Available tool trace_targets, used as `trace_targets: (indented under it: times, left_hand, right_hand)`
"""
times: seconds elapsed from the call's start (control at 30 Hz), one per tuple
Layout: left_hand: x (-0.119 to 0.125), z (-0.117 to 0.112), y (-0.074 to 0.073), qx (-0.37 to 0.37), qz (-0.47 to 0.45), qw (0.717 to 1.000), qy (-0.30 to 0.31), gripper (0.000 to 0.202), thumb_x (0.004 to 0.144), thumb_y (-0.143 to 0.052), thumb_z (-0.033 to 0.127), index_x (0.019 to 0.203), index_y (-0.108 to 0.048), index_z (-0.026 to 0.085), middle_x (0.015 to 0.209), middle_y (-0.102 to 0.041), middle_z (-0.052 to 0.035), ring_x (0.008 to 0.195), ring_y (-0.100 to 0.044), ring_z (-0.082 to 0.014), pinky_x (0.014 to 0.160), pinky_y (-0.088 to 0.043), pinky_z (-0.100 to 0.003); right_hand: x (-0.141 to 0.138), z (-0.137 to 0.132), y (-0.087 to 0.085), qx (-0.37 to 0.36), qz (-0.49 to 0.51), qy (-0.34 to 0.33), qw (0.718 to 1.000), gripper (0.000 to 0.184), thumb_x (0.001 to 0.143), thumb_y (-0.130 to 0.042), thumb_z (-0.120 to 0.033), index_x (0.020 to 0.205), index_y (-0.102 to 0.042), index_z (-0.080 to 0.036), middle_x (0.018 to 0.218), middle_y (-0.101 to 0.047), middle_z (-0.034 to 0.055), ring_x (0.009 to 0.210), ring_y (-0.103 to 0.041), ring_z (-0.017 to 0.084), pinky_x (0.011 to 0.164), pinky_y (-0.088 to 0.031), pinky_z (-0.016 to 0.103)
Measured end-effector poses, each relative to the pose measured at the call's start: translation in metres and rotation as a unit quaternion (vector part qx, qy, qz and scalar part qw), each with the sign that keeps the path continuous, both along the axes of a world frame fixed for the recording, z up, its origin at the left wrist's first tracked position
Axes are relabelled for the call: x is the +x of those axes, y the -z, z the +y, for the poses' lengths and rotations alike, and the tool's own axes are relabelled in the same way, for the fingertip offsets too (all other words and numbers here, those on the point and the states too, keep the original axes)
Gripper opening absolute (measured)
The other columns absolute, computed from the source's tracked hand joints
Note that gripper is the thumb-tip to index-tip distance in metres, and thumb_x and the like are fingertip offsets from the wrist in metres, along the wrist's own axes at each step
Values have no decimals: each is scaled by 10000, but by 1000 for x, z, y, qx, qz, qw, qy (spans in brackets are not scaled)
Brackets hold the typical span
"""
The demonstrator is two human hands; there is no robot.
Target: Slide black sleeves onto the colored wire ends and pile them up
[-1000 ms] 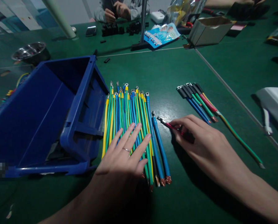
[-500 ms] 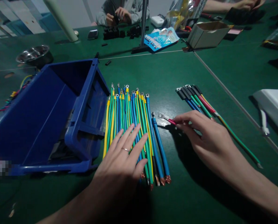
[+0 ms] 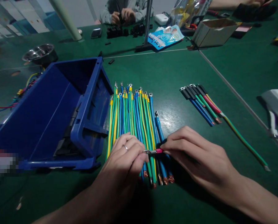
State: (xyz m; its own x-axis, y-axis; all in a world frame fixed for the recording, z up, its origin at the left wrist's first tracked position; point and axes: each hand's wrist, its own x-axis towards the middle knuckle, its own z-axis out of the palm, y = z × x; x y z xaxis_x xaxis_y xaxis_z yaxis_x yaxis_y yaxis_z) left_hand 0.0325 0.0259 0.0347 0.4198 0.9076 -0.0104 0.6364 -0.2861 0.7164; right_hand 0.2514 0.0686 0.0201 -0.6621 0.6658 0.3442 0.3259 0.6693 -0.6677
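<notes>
Between my hands is a metal cable lug (image 3: 151, 152) with a short red sleeve (image 3: 159, 151). My right hand (image 3: 197, 152) pinches the red end between thumb and fingers. At the other end, the thumb and forefinger of my left hand (image 3: 127, 155) close on the lug's flat tip. Just under both hands lies a row of blue, green and yellow cables (image 3: 129, 115), lugs pointing away from me and some copper strands bare at the near ends. My left hand's curled fingers cover part of this row.
A blue plastic bin (image 3: 83, 124) stands on its side at left, black pieces inside. Right of my hands lie several cables with black sleeves (image 3: 195, 93). A metal bowl (image 3: 39, 54), a blue pouch (image 3: 165, 37) and a cardboard box (image 3: 215, 32) sit farther back; another person's hands (image 3: 123, 15) work there.
My right hand has brought the red-sleeved lug left and nearer to me, over the cables. My left hand, spread flat on the cables before, has curled and closed on the lug's tip.
</notes>
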Motion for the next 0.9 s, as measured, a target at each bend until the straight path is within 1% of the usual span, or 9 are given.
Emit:
trace_targets:
  times: [0.1, 0.17, 0.3, 0.37, 0.47, 0.53, 0.6, 0.77, 0.9]
  left_hand:
    - [0, -2, 0, -15, -16, 1000, 1, 276, 998, -320, 64, 957, -559, 196, 952, -624, -15, 951, -521, -186, 1015, -313, -392]
    - [0, -4, 2, -8, -16, 1000, 2, 267, 990, -343, 61, 1005, -572, 197, 971, -632, -13, 965, -519, -189, 1032, -298, -395]
    - [0, -5, 9, 12, -14, 1000, 12, 251, 984, -370, 78, 984, -594, 191, 932, -648, -8, 915, -536, -190, 1037, -297, -410]
    - [0, -4, 10, 16, -8, 999, 27, 248, 982, -381, 82, 966, -603, 192, 911, -658, -5, 886, -540, -190, 1019, -314, -412]
    - [-1, -3, 9, 20, 12, 998, 60, 217, 964, -423, 89, 935, -613, 191, 903, -664, -15, 888, -540, -201, 984, -339, -411]
    - [-1, -4, 6, 20, 21, 998, 64, 208, 962, -438, 99, 896, -614, 189, 893, -660, -23, 907, -537, -208, 950, -357, -401]
    - [-2, -4, 4, 15, 18, 998, 51, 212, 967, -442, 110, 871, -613, 188, 874, -651, -24, 912, -531, -208, 908, -374, -384]
    - [-2, -4, 3, -16, -40, 999, 3, 237, 979, -404, 108, 926, -623, 184, 839, -629, -18, 879, -534, -193, 851, -392, -364]
    - [-2, 0, 3, -51, -84, 994, -47, 279, 987, -393, 158, 793, -592, 188, 802, -618, -18, 855, -554, -192, 797, -412, -347]
  right_hand:
    - [0, -1, 0, 9, -4, 1, 1000, 212, 919, -529, -57, 1084, -572, -183, 962, -588, 52, 858, -536, 138, 727, -470, 278]
    - [0, -2, -1, 7, -9, -1, 1000, 194, 919, -529, -64, 1074, -560, -177, 957, -583, 55, 848, -527, 141, 722, -466, 284]
    - [-1, -3, -3, -11, -27, 7, 1000, 122, 923, -523, -87, 1001, -541, -179, 909, -567, 45, 822, -508, 147, 690, -448, 296]
    - [-2, -4, -4, -14, -33, 17, 999, 113, 921, -523, -92, 981, -533, -187, 895, -559, 39, 810, -502, 149, 664, -433, 297]
    - [-3, -6, -5, -27, -39, 32, 998, 105, 920, -520, -97, 962, -524, -193, 890, -554, 36, 805, -501, 151, 645, -420, 297]
    - [-4, -8, -5, -42, -45, 37, 997, 97, 925, -507, -100, 943, -520, -194, 887, -557, 36, 809, -505, 153, 646, -417, 299]
    - [-5, -9, -6, -54, -47, 40, 997, 95, 928, -498, -101, 928, -523, -193, 882, -561, 35, 809, -509, 152, 652, -419, 299]
    - [-5, -7, -9, -47, -38, 31, 998, 92, 938, -489, -119, 922, -544, -191, 861, -569, 35, 779, -518, 149, 645, -425, 289]
    - [0, -4, -9, -11, -51, 14, 999, 115, 949, -471, -120, 971, -563, -184, 885, -580, 54, 786, -528, 158, 650, -431, 295]
